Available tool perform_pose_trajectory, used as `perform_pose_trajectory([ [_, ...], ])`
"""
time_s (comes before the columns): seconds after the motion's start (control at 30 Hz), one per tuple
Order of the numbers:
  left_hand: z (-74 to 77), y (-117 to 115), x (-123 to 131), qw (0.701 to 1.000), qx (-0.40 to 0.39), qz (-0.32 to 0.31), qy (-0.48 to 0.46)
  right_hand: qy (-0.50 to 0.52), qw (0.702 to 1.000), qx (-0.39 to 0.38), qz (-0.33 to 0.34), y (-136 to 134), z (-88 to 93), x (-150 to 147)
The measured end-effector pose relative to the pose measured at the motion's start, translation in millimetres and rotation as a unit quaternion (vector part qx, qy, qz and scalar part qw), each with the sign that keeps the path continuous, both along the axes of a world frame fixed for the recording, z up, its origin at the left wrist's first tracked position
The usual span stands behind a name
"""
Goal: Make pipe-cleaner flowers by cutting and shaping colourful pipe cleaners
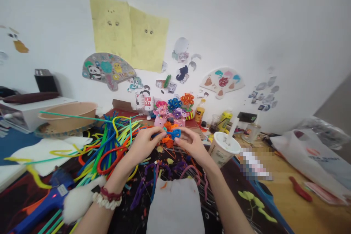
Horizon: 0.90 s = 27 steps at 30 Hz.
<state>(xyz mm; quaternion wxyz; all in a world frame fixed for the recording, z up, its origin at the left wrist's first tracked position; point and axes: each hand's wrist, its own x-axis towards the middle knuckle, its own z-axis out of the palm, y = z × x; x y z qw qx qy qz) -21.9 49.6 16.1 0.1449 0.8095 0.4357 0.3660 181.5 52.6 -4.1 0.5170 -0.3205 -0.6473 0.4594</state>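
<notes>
My left hand (145,143) and my right hand (192,143) meet over the middle of the table, both with fingers pinched on a small blue pipe-cleaner flower (174,133). Orange pipe-cleaner pieces (167,140) lie just beneath it. My left wrist wears a bead and shell bracelet (107,197) with a white pompom. A heap of coloured pipe cleaners (109,142) lies left of my left hand. Purple pipe cleaners (153,175) lie under my forearms.
A lidded paper cup with a straw (222,146) stands right of my right hand. Finished pipe-cleaner flowers in small pots (172,111) stand behind. A blue glue gun (52,197) lies front left, a brown bowl (68,114) back left, a white cloth (177,204) in front, a plastic bag (309,157) right.
</notes>
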Motion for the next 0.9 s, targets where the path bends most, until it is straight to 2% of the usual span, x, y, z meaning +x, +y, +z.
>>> perform_pose_trajectory([
  [0.1, 0.6, -1, 1, 0.999, 0.04, 0.003, -0.019, 0.03, 0.999, -0.015, 0.01, 1, -2.6, -2],
  [0.23, -0.6, -3, 6, 0.994, 0.101, 0.006, -0.041, 0.089, 0.996, -0.018, -0.014, 2, -5.0, -8],
  [0.43, -6.8, -6, 13, 0.976, 0.204, 0.05, -0.052, 0.119, 0.992, -0.018, -0.031, 1, -8.6, -19],
  [0.67, -12.9, -4, 10, 0.943, 0.325, 0.079, -0.002, 0.121, 0.992, -0.038, 0.0, -2, -9.6, -27],
  [0.9, -10.3, -5, 7, 0.927, 0.368, 0.063, 0.043, 0.149, 0.986, -0.074, 0.025, -2, -5.1, -24],
])
